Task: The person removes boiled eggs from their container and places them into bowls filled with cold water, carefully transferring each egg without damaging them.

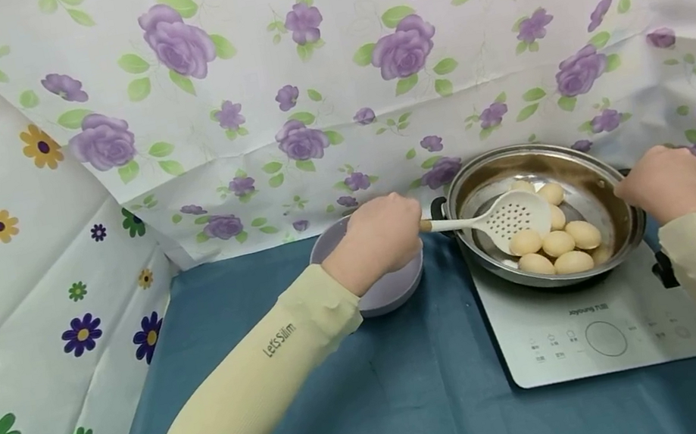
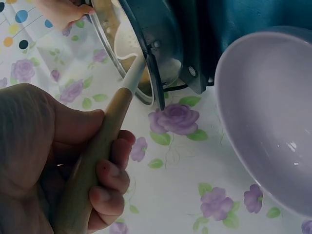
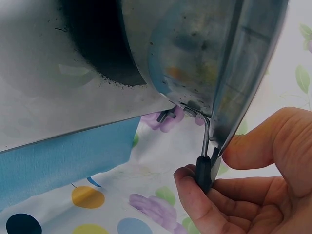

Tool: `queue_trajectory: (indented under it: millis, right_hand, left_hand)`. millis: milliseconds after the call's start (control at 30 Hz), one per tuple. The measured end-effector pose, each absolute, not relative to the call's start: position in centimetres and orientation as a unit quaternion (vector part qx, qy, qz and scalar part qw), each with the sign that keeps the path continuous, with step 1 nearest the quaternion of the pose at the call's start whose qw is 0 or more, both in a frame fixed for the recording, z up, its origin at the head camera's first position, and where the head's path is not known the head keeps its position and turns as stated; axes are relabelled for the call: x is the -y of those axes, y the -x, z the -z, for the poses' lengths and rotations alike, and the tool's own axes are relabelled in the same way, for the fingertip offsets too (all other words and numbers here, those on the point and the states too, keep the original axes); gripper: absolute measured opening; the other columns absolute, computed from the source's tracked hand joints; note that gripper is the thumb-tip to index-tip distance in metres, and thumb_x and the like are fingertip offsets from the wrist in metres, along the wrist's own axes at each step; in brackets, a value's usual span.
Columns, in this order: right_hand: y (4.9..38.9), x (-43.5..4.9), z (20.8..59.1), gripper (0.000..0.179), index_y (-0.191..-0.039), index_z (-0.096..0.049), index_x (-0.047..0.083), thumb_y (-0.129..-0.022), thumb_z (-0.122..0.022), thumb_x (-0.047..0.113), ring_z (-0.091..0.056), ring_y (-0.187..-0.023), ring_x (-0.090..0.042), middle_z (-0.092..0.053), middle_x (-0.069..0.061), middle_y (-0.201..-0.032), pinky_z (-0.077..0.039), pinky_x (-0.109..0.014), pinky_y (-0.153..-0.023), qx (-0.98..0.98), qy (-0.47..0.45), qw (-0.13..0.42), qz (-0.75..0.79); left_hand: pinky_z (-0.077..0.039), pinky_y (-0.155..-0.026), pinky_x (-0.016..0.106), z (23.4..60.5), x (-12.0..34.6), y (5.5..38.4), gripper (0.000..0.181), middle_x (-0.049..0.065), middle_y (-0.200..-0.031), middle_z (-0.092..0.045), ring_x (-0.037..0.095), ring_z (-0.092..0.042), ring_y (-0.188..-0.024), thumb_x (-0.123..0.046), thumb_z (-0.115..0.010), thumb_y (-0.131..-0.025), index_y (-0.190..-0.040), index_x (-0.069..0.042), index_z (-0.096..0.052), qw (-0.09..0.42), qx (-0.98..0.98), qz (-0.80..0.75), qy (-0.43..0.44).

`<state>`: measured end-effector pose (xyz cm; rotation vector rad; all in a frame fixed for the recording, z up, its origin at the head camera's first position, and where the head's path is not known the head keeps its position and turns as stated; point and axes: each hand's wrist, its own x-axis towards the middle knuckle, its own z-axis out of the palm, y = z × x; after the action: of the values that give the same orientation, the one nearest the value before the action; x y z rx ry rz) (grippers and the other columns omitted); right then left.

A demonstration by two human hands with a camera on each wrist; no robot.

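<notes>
My left hand (image 1: 386, 237) grips the wooden handle of a white slotted spoon (image 1: 517, 215), fingers wrapped around it in the left wrist view. The spoon's perforated head lies inside a wide steel pan (image 1: 598, 163), against several smooth, tan eggs (image 1: 558, 243) gathered toward the pan's front. On the pan's right side, my right hand (image 1: 667, 183) holds a black-sleeved loop handle (image 3: 204, 173), fingers beneath and thumb at the rim. In the right wrist view the pan is tilted, its base at an angle to the cooktop.
A white induction cooker (image 1: 548, 337) lies under the pan. Left of the pan stands a lilac bowl (image 1: 395, 293), partly hidden behind my left hand. Blue cloth (image 1: 387, 410) covers the table; a flowered sheet (image 1: 301, 102) hangs behind.
</notes>
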<state>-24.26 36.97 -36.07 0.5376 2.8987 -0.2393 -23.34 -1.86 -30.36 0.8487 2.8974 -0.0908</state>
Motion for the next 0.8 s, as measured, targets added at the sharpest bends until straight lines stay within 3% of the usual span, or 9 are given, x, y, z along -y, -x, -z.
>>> queue_trajectory:
  millis: [367,633,800]
  right_hand:
    - [24.2,-37.1,36.3,0.075,-0.109,-0.042,-0.028,-0.082,-0.058,0.040,-0.054,-0.074,-0.051,-0.046,-0.047,-0.093,-0.045,-0.042,-0.044,-0.979,-0.171,0.072,0.081]
    - [24.3,-37.6,36.1,0.075,-0.108,-0.041,-0.028,-0.079,-0.061,0.039,-0.048,-0.087,-0.057,-0.043,-0.047,-0.098,-0.046,-0.045,-0.046,-0.979,-0.171,0.076,0.087]
    - [24.1,-38.1,36.3,0.070,-0.099,-0.046,-0.024,-0.078,-0.063,0.041,-0.049,-0.082,-0.053,-0.045,-0.043,-0.094,-0.046,-0.044,-0.048,-0.981,-0.150,0.067,0.099]
  left_hand:
    - [-0.037,-0.041,0.026,29.9,3.5,23.9,0.010,0.004,-0.070,-0.057,0.014,-0.048,-0.047,-0.019,-0.052,-0.090,-0.083,-0.015,-0.057,0.115,-0.963,-0.065,-0.235]
    - [-0.037,-0.042,0.026,29.3,4.8,24.3,0.015,0.006,-0.071,-0.057,0.015,-0.048,-0.048,-0.020,-0.046,-0.092,-0.084,-0.013,-0.057,0.135,-0.966,-0.094,-0.197]
    - [-0.037,-0.042,0.025,28.9,5.6,24.5,0.017,0.005,-0.074,-0.057,0.015,-0.050,-0.051,-0.019,-0.045,-0.092,-0.086,-0.012,-0.059,0.142,-0.970,-0.098,-0.174]
